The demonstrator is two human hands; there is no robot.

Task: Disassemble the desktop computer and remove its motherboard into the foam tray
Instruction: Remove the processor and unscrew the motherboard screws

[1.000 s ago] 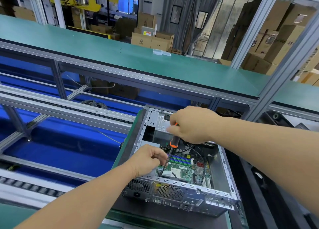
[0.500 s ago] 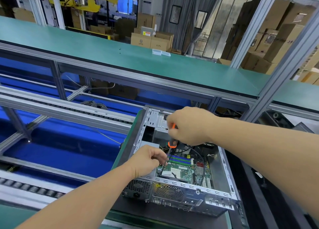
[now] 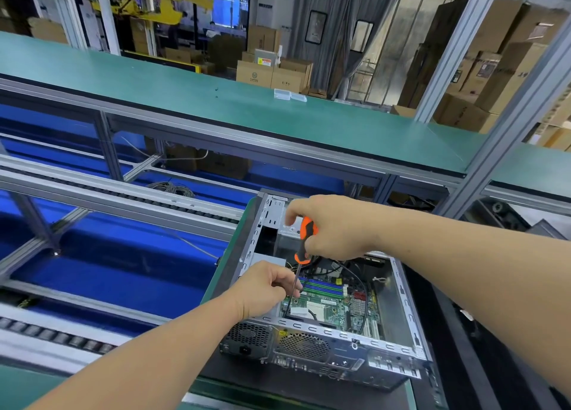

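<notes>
Below us the case (image 3: 324,341) lay on its side on a dark mat (image 3: 234,375), its side panel off and the open face turned up. Through the opening we saw the board (image 3: 327,304) still seated in the bottom: green, with a row of blue and green slots, a red part near the right, and a black cable (image 3: 361,286) looping over it. Fan grilles faced us on the near wall. Our right hand (image 3: 333,227) gripped the orange-and-black handle of the driver (image 3: 304,239), its thin shaft slanting down to the board. Our left hand (image 3: 265,289) pinched that shaft low down with curled fingers. Compared with half a second before, more of the handle showed below our right fingers, while our left hand kept its place at the case's left wall.
</notes>
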